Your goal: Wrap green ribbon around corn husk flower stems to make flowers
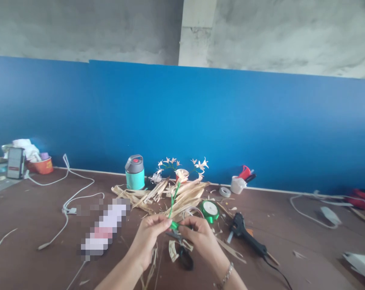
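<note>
2 hands (pixel 148 234), green ribbon (pixel 174 225) between, stem (pixel 172 202) above

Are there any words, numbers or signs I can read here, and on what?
No text can be read.
Grey upright rectangular object with dark edges: reddish marks, too blurred to read.
Round orange bowl: yellowish marks, too small to read.
White-and-pink oblong object: pixelated, unreadable.

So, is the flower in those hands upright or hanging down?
Upright, leaning slightly: its green stem rises from the fingers of the left hand, with the pale bloom on top.
</note>
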`<state>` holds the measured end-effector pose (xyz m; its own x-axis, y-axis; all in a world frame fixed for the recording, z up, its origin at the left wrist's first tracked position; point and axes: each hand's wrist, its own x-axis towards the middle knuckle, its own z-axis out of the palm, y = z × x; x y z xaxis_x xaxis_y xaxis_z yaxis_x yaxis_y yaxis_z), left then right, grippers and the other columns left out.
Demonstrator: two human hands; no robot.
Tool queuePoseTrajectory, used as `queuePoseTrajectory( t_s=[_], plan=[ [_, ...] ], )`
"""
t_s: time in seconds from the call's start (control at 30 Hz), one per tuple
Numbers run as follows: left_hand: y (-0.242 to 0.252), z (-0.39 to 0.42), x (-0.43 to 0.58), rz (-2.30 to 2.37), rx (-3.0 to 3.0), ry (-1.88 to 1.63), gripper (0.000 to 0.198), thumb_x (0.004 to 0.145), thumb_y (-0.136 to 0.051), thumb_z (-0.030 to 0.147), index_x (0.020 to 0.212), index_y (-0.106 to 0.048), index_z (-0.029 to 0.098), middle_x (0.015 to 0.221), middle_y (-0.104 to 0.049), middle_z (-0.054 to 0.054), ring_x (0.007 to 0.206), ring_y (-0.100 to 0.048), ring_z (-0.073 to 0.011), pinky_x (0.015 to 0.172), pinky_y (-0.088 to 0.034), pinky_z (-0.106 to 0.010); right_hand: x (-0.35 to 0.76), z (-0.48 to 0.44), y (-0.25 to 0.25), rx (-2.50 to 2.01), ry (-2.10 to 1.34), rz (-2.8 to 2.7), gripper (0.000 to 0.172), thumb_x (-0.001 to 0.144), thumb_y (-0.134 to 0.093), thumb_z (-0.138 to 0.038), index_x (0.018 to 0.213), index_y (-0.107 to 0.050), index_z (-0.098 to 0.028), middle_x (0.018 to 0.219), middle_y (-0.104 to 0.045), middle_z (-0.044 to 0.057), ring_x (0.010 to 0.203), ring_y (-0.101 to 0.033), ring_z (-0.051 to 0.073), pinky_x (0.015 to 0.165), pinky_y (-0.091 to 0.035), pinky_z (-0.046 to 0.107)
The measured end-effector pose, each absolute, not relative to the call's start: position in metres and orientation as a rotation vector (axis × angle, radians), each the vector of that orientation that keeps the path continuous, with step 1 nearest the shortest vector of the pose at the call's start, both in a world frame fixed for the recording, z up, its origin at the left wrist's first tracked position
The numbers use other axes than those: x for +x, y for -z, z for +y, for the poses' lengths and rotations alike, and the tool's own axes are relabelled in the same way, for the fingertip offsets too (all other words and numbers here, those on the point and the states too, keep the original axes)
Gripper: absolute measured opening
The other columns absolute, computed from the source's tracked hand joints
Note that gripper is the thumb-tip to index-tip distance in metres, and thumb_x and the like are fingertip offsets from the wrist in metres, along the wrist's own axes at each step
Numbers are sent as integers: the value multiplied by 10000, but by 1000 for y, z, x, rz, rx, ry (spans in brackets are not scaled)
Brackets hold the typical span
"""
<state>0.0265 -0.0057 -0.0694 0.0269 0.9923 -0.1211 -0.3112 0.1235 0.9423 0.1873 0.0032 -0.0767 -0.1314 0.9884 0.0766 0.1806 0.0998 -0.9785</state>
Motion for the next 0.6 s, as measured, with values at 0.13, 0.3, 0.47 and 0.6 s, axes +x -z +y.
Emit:
queuePoseTrajectory(
  t_s=[0.13,0.3,0.47,0.6],
  plan=[
    [73,0,22,1077,837,-1315,204,603,-769,346,590,-701,154,611,-663,-24,635,-565,-157,662,-405,-250,187,-2,78,-1143,-475,-1498,125,744,-630,-264,843,-685,-211,895,-660,80,900,-559,257,820,-410,372],
    [68,-6,28,1006,726,-1292,215,587,-780,343,585,-676,155,613,-654,-15,609,-558,-146,594,-403,-236,166,-15,84,-1100,-675,-1602,175,819,-586,-303,713,-666,-189,713,-668,55,669,-572,198,653,-435,301],
    [67,-13,36,925,647,-1290,277,586,-796,338,534,-616,134,521,-568,20,477,-483,-82,467,-358,-187,150,-13,95,-1057,-1165,-1415,260,692,-697,-391,661,-702,-132,580,-643,34,532,-510,140,522,-393,248],
    [67,-13,38,888,646,-1286,319,596,-793,363,522,-590,128,481,-514,37,414,-427,-56,403,-328,-170,148,-10,96,-1010,-1461,-1234,368,605,-743,-488,620,-669,-128,431,-508,-38,339,-335,52,359,-264,194]
  ],
)
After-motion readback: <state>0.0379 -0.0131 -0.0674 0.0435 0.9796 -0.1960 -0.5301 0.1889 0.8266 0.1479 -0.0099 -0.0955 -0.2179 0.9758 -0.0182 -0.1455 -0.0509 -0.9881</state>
